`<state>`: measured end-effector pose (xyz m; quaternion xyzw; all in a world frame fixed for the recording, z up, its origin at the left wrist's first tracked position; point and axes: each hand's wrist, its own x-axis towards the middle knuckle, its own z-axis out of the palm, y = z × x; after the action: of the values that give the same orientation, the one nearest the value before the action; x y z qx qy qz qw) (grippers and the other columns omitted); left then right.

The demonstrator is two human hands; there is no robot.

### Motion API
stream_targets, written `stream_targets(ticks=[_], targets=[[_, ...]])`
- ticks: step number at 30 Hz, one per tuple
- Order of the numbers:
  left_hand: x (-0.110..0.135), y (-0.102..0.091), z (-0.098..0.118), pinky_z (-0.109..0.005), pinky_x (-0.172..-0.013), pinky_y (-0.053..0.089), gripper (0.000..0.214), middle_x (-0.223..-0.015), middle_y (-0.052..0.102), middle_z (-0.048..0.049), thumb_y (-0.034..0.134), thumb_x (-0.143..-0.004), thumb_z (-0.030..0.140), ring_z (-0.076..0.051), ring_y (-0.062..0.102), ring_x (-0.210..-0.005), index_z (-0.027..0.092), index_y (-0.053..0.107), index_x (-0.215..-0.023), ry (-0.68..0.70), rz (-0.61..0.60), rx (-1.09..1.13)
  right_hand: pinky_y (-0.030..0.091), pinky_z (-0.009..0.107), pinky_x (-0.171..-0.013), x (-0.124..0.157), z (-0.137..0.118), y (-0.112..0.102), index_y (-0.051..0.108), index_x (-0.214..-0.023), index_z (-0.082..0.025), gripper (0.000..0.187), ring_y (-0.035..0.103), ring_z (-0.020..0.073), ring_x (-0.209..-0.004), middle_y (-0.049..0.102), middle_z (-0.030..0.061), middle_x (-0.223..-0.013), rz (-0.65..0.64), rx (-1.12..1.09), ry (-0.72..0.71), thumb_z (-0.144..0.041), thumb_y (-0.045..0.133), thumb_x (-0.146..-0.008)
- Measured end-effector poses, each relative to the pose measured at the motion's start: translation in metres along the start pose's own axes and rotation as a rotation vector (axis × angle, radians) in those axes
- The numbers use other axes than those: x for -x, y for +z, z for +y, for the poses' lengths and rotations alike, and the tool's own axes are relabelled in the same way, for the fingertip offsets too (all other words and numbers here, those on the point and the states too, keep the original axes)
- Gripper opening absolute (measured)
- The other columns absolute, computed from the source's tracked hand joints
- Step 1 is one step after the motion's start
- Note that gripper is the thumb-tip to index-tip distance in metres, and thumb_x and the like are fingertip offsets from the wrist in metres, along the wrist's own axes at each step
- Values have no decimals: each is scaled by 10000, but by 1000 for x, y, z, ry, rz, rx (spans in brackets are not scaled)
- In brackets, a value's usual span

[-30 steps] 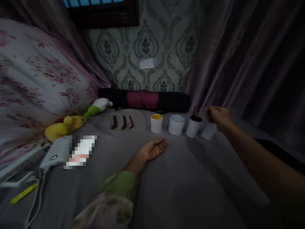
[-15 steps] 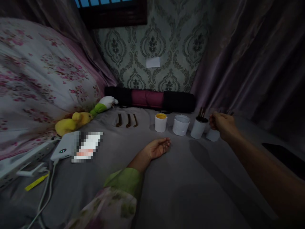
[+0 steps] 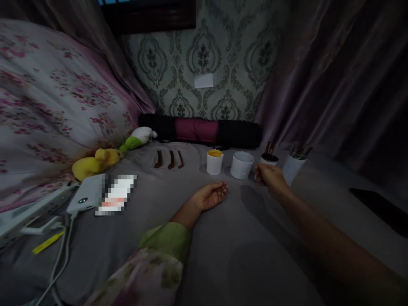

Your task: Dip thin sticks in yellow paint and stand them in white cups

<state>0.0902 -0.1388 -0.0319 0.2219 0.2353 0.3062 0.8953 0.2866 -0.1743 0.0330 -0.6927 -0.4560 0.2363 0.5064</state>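
My left hand (image 3: 213, 196) rests palm up on the grey sheet, its fingers loosely curled, apart and holding nothing. My right hand (image 3: 269, 177) is closed in front of the white container with a dark top (image 3: 269, 159), hiding its lower part; what the fingers hold, if anything, cannot be made out. Brown sticks stand in that container. To its right is a taller white container (image 3: 293, 168) with several thin sticks. On the left stand a white container with yellow inside (image 3: 214, 165) and a wider white container (image 3: 241, 168). Three brown bent-ended sticks (image 3: 171, 160) lie farther left.
A black and maroon roll (image 3: 197, 131) lies along the wall. At left are plush toys (image 3: 95, 163), a white power bank (image 3: 86, 196), a blurred-out flat item (image 3: 117, 196), a power strip (image 3: 35, 216) and cables. A dark flat object (image 3: 381, 208) lies at right.
My right hand has moved left, from in front of the rightmost container to in front of the one with the dark top. The left hand has stayed in place.
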Motion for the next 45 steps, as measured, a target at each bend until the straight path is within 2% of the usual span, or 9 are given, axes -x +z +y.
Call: stream_targets(ticks=[6, 8, 11, 17, 23, 27, 36, 45], targets=[[4, 3, 1, -164, -548, 440, 99, -723, 620, -60, 532, -762, 42, -62, 557, -572, 75, 598, -828, 88, -13, -85, 283, 204, -342, 14, 21, 43, 495, -615, -180, 288, 394, 89, -357, 460, -20, -463, -102, -108, 70, -426, 422, -744], [4, 3, 2, -165, -553, 439, 117, -725, 619, -50, 538, -753, 33, -57, 552, -566, 85, 599, -838, 123, -19, -97, 286, 207, -355, 15, 25, 52, 507, -611, -177, 295, 400, 94, -366, 461, -19, -463, -126, -100, 44, -422, 413, -747], [2, 1, 3, -161, -538, 431, 130, -716, 612, -38, 552, -741, 35, -56, 548, -564, 89, 598, -851, 169, -13, -113, 305, 216, -388, 13, 32, 59, 530, -606, -174, 349, 429, 110, -393, 493, -3, -471, -97, -19, -23, -451, 381, -758], [1, -1, 11, -154, -452, 374, 84, -665, 577, -19, 560, -745, 73, -46, 504, -498, 94, 592, -820, 260, 84, -240, 337, 228, -446, 11, 51, 62, 564, -621, -179, 404, 498, 148, -474, 541, 27, -499, -26, 102, -110, -473, 337, -778], [-1, -1, 23, -161, -430, 347, 80, -646, 540, 3, 522, -761, 77, -32, 458, -456, 104, 572, -816, 342, 279, -407, 336, 229, -480, 15, 58, 62, 566, -650, -173, 399, 497, 146, -508, 563, 27, -548, -49, 92, -178, -462, 331, -793], [-6, -7, 33, -161, -408, 322, 64, -634, 536, 10, 498, -775, 101, -32, 449, -447, 116, 555, -799, 362, 388, -537, 336, 236, -515, 16, 55, 61, 583, -673, -162, 404, 505, 153, -551, 572, 27, -578, -40, 103, -163, -461, 337, -790], [-21, -34, 67, -161, -368, 284, 63, -532, 511, 26, 531, -748, 177, -34, 413, -372, 130, 523, -707, 390, 593, -812, 314, 240, -522, 16, 57, 62, 581, -655, -159, 405, 498, 147, -564, 567, 24, -595, -42, 103, -175, -447, 332, -793], [-16, -30, 84, -155, -397, 337, 98, -521, 524, 10, 508, -746, 174, -48, 442, -396, 110, 563, -794, 394, 781, -1154, 302, 232, -496, 12, 65, 65, 590, -659, -161, 418, 490, 141, -552, 562, 24, -587, -30, 108, -183, -464, 332, -787]])
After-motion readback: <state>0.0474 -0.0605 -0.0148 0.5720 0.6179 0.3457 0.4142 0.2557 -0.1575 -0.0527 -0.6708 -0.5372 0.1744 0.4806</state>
